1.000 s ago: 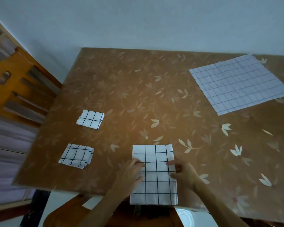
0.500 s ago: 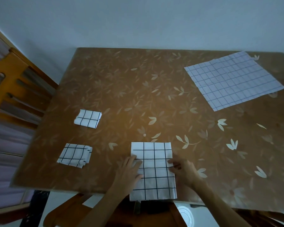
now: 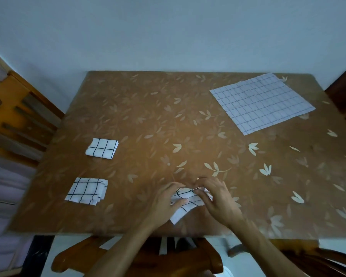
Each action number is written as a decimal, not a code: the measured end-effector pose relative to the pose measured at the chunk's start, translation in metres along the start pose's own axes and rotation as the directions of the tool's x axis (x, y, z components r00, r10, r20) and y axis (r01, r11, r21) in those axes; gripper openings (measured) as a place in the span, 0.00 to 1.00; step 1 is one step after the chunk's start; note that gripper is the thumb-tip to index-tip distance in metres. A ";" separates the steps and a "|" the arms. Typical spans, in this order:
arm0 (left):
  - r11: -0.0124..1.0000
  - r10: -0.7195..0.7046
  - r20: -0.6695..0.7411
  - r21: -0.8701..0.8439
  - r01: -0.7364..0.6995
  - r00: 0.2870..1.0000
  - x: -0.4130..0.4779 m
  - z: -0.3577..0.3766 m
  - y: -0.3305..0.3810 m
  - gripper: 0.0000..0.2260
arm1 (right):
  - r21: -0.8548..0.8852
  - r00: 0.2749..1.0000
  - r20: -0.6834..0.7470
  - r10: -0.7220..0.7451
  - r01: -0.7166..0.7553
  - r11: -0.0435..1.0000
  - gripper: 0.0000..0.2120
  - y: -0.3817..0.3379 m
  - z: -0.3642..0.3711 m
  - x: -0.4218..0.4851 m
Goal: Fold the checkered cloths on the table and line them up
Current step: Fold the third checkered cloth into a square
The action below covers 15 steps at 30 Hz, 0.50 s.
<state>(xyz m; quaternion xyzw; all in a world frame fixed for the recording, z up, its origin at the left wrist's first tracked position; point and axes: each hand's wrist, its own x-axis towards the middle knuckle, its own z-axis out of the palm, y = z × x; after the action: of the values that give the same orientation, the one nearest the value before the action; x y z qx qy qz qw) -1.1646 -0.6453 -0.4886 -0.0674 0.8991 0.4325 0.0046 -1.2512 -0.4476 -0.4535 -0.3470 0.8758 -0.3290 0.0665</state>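
Hands close together now: left hand point(image 3: 164, 202) and right hand point(image 3: 218, 200) both pinch the checkered cloth point(image 3: 185, 206), bunched between them. Two folded cloths point(image 3: 102, 147) lie off left.

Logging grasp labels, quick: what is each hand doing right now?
Left hand: holding the partly folded checkered cloth.
Right hand: pinching the same cloth's far edge.
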 end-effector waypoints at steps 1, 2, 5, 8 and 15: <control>0.998 -0.004 -0.017 -0.056 0.003 1.000 0.000 0.000 0.006 0.12 | 0.018 1.000 -0.006 0.001 -0.001 1.000 0.15 -0.006 -0.003 0.000; 0.995 -0.006 -0.030 -0.101 0.003 1.000 0.000 0.001 0.010 0.09 | 0.041 1.000 -0.014 0.001 -0.001 0.999 0.15 -0.012 -0.007 0.000; 0.985 -0.038 -0.044 -0.171 0.030 0.998 -0.003 -0.002 0.020 0.08 | 0.134 0.999 -0.038 0.028 -0.023 0.991 0.13 -0.024 -0.018 0.001; 0.974 -0.068 -0.023 -0.220 0.061 0.997 -0.010 -0.013 0.024 0.23 | 0.191 0.991 -0.074 0.108 -0.092 0.977 0.07 -0.029 -0.028 0.001; 0.915 -0.238 0.147 -0.299 0.272 0.960 -0.028 -0.039 0.022 0.22 | 0.247 0.945 -0.087 0.315 -0.286 0.926 0.05 -0.009 -0.026 -0.003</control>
<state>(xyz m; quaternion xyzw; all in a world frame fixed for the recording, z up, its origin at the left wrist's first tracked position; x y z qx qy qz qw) -1.1381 -0.6590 -0.4447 -0.1607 0.8001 0.5694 0.0987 -1.2529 -0.4362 -0.4283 -0.1771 0.8768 -0.4356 0.1011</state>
